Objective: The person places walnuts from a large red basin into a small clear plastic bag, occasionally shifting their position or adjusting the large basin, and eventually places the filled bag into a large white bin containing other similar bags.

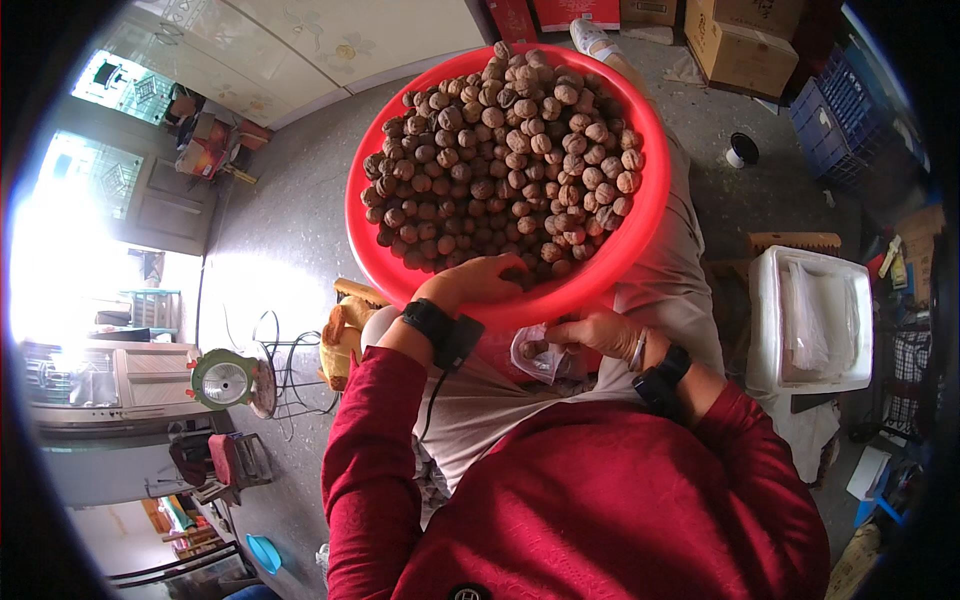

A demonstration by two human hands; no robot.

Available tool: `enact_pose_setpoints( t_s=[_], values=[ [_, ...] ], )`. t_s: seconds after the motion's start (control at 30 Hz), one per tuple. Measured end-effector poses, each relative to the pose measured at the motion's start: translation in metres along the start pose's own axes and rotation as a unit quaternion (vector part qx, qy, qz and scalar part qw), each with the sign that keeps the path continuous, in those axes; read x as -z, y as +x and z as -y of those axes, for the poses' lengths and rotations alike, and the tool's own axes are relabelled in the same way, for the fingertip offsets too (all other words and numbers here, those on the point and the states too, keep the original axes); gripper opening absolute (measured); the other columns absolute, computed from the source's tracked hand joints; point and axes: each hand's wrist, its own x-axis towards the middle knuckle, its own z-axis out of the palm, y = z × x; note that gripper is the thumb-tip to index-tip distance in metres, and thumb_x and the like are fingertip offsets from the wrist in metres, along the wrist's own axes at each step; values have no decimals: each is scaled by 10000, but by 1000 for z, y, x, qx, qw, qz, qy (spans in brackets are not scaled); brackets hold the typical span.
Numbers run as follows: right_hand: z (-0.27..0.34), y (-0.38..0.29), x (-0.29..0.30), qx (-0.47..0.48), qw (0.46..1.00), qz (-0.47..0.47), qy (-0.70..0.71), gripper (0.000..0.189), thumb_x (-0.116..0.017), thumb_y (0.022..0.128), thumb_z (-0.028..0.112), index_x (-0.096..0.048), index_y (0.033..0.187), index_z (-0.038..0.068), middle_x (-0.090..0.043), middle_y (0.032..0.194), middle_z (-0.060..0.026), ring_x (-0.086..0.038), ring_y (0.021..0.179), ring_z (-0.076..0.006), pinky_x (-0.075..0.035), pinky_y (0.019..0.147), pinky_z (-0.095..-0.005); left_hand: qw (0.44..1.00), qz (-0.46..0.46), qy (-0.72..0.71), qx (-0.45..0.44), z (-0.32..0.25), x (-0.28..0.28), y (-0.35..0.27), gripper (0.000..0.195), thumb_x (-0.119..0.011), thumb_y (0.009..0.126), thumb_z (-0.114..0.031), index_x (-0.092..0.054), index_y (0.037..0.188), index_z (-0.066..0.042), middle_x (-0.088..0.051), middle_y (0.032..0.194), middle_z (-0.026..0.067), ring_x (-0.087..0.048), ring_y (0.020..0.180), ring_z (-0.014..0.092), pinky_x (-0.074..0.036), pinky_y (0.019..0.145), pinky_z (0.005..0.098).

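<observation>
A large red plastic basin point(656, 202) heaped with walnuts point(480, 161) is before me. My left hand point(484, 281) reaches over its near rim with the fingertips down among the walnuts, so whether they grip any is hidden. Just below the basin, my right hand point(600, 334) pinches the edge of a small clear plastic bag point(544, 364). Some brown pieces show in the bag's mouth, too unclear to name. Under the basin and the bag, part of a red surface shows between my legs.
At right stands a white foam box point(761, 322) with plastic bags inside. Cardboard boxes point(742, 49) and a blue crate point(829, 124) are at upper right. At left are a green-rimmed fan point(223, 380), a looped cable and a yellow object beside my leg. A blue basin point(262, 553) lies at lower left.
</observation>
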Motion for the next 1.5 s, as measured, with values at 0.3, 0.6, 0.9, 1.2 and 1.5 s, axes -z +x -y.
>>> enact_pose_setpoints(
  t_s=[0.3, 0.6, 0.9, 1.2, 1.5],
  values=[
    [2, -1, -1, 1, 1000, 7, 4, 191, -690, 916, 269, -689, 910, 78, -615, 735, 26, -528, 620, -78, -427, 582, -241, 1000, -7, 30, 4, -3, 0, -1, 505, -616, 849, -249, -553, 1337, -135, -668, 1196, 191, -633, 1113, 351, -496, 947, 415],
    [1, -1, 0, -7, 1000, 7, 10, 202, -692, 919, 271, -702, 923, 69, -619, 732, 23, -532, 624, -78, -428, 584, -240, 998, -11, 48, -36, 6, -4, 5, 507, -611, 842, -198, -551, 1341, -128, -666, 1194, 193, -630, 1107, 368, -497, 946, 428],
    [0, 0, 0, -14, 1000, 3, -4, 183, -678, 907, 259, -706, 924, 79, -615, 744, 36, -529, 634, -74, -428, 595, -237, 998, -25, 55, -8, -2, 1, 1, 429, -653, 846, -254, -583, 1226, -69, -678, 1136, 203, -641, 1067, 373, -504, 906, 440],
    [0, 1, 1, -12, 1000, 10, -17, 192, -680, 899, 266, -698, 921, 76, -609, 742, 34, -528, 634, -74, -427, 587, -243, 987, -47, 141, 57, 1, 2, 3, 486, -706, 801, -409, -655, 1162, -87, -701, 1075, 180, -659, 1005, 367, -519, 867, 435],
    [2, -3, 1, -17, 1000, -1, -1, 121, -666, 908, 176, -673, 872, 61, -609, 729, 19, -525, 625, -81, -423, 588, -240, 981, -51, 162, 93, 2, 7, 4, 480, -749, 715, -431, -728, 1050, -89, -728, 935, 142, -685, 892, 327, -542, 791, 413]
  ],
)
